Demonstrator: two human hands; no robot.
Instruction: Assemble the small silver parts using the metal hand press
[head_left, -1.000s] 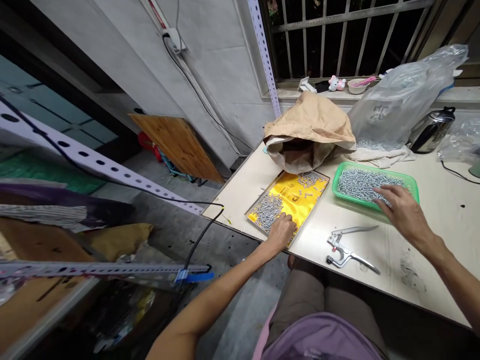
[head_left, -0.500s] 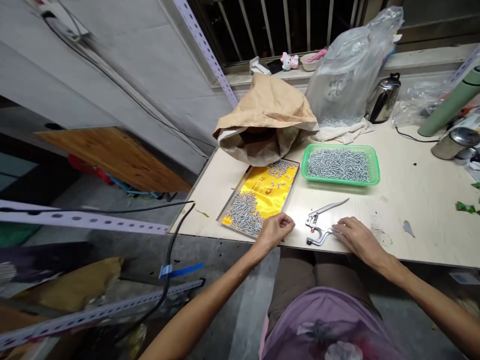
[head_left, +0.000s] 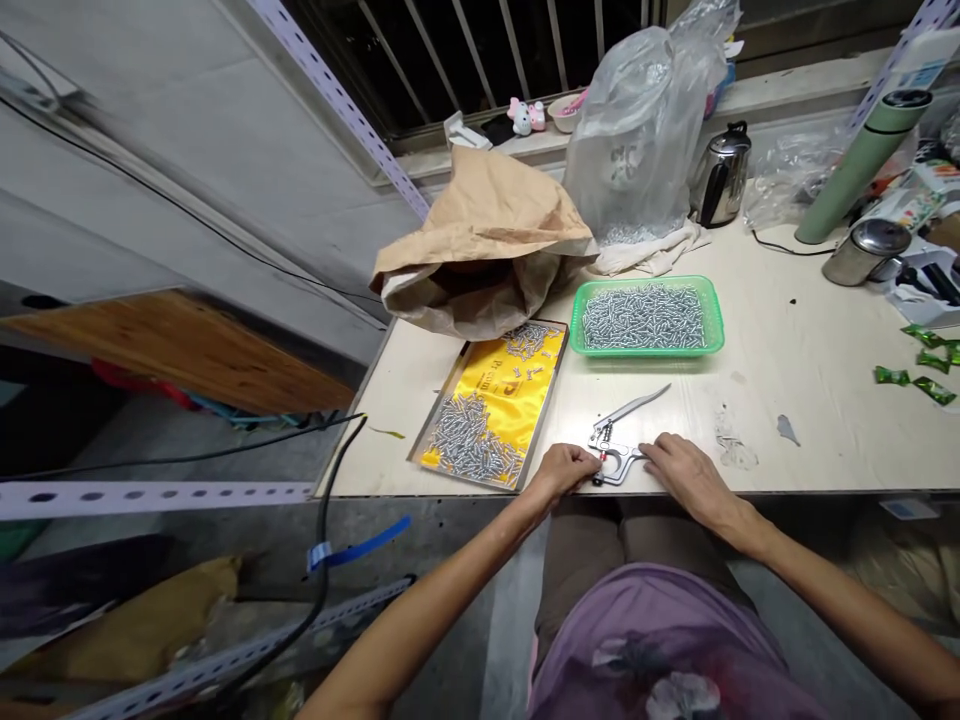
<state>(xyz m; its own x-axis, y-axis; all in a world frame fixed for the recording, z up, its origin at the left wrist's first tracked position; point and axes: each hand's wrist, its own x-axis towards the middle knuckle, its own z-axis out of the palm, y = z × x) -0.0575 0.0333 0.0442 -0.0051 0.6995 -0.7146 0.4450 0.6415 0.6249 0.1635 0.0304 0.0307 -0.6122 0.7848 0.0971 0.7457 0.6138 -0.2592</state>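
Hand pliers, silver with a curved C-shaped jaw and a spring, lie at the table's front edge with the upper handle spread away. My right hand has its fingertips closed on the end of the lower handle. At the jaw, my left hand is pinched; whatever it holds is too small to make out. Left of the pliers lies a shallow tray lined with yellow cloth, with small silver metal pieces piled in its near and far ends. Behind the pliers stands a green basket full of similar pieces.
An open brown paper bag stands behind the tray. Farther back are a clear plastic bag, a metal kettle and a green flask. Green wrapped sweets lie at the right. A black cable hangs over the left edge.
My left hand has moved from beside the tray to the pliers' jaw. My right hand remains at the handle. The view has shifted to the right.
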